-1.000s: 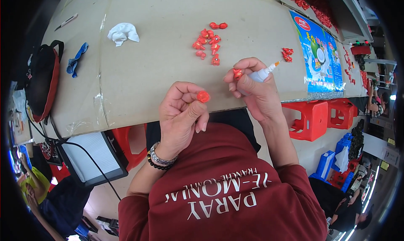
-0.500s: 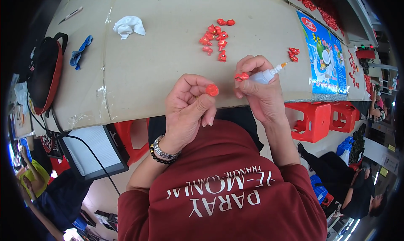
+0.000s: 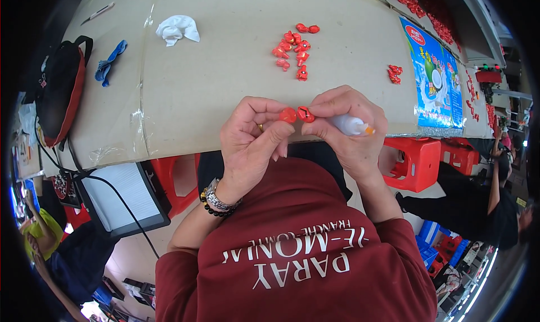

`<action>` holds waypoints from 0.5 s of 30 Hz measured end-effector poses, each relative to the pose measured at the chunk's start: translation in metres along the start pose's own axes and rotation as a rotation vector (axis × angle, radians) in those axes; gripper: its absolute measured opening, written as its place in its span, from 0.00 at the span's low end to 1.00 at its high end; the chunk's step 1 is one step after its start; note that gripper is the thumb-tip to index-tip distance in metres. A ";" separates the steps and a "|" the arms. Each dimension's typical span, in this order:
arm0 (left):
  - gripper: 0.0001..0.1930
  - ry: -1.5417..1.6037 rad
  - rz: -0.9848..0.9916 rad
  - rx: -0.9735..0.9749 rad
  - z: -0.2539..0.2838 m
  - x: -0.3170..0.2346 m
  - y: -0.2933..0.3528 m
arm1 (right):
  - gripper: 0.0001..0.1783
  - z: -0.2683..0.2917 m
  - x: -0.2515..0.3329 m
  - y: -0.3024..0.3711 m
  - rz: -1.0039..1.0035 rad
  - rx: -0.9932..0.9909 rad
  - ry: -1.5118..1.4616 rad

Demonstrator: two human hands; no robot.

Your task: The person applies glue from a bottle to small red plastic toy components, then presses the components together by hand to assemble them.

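My left hand (image 3: 253, 139) pinches a small round red piece (image 3: 287, 115) between thumb and fingers at the near edge of the cardboard-covered table (image 3: 225, 74). My right hand (image 3: 346, 128) holds a second small red piece (image 3: 306, 114) at its fingertips, almost touching the first, and also grips a small white glue tube with an orange tip (image 3: 351, 125). Beyond the hands lies a cluster of several small red pieces (image 3: 293, 49). A smaller group of red pieces (image 3: 395, 73) lies to the right.
A crumpled white tissue (image 3: 177, 28), a blue cloth (image 3: 109, 60) and a black-and-red bag (image 3: 62, 88) lie at the left. A blue printed sheet (image 3: 433, 74) covers the right edge. Red stools (image 3: 416, 161) stand below, and another person (image 3: 478, 201) stands at the right.
Both hands have come together, so the two red pieces now nearly touch. The glue tube has turned down into my right palm, its tip pointing right.
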State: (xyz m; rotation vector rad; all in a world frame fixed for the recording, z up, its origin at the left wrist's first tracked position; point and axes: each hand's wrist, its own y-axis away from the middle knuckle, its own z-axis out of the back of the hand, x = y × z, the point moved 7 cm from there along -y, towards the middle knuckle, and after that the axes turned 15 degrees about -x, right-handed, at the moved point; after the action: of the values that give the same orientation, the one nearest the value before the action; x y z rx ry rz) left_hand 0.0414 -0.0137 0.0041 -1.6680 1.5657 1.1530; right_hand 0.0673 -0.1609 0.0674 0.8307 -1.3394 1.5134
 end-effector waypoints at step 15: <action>0.10 0.393 0.252 0.062 -0.001 0.016 -0.003 | 0.12 0.004 0.014 -0.003 0.130 -0.042 0.226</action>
State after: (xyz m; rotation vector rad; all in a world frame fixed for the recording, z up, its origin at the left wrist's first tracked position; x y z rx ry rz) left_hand 0.0438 -0.0214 -0.0096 -1.7693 2.0825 0.9170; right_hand 0.0651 -0.1621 0.0821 0.5366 -1.2716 1.6210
